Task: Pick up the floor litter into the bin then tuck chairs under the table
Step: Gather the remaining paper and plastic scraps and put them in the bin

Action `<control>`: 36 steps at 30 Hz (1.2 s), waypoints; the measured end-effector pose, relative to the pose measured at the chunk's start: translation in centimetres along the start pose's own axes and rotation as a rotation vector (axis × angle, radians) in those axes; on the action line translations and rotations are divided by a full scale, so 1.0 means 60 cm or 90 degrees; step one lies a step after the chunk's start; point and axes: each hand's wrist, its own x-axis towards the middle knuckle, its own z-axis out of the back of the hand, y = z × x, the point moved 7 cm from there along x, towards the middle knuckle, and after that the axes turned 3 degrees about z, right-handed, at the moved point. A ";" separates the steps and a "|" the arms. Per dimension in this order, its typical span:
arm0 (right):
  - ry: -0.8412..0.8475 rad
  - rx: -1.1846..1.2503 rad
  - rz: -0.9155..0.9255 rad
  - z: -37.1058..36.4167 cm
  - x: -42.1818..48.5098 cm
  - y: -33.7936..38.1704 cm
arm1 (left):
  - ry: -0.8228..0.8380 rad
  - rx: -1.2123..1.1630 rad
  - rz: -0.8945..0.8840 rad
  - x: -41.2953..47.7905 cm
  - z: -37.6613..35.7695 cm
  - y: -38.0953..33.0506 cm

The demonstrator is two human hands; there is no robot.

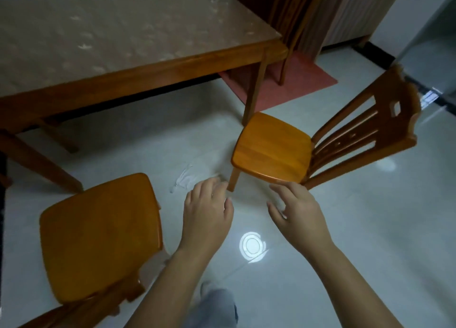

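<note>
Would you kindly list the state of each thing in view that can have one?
Left hand: open, empty.
Right hand: open, empty, by right chair's seat.
Right chair: upright, pulled out from table.
Left chair: upright, pulled out.
Far chair: upright, at table's end.
Litter: on floor.

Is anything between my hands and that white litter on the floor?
Nothing visible. The white litter lies on bare tile just beyond the left hand, between the near chair and the far chair's front leg. The right hand is further away.
</note>
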 end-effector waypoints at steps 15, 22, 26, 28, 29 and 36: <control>0.167 0.053 0.127 -0.223 0.334 0.017 | -0.032 0.020 0.359 0.188 -0.047 0.243; 0.249 0.082 0.271 -0.373 0.508 0.049 | -0.060 0.030 0.468 0.271 -0.100 0.338; 0.261 0.110 0.271 -0.492 0.569 0.032 | -0.032 0.022 0.478 0.313 -0.206 0.406; 0.280 0.120 0.248 -0.569 0.585 0.009 | -0.018 -0.008 0.493 0.339 -0.276 0.448; 0.292 0.119 0.238 -0.613 0.591 -0.006 | -0.011 -0.028 0.498 0.353 -0.315 0.470; 0.279 0.160 0.107 -0.936 0.650 -0.126 | -0.040 -0.074 0.487 0.434 -0.599 0.677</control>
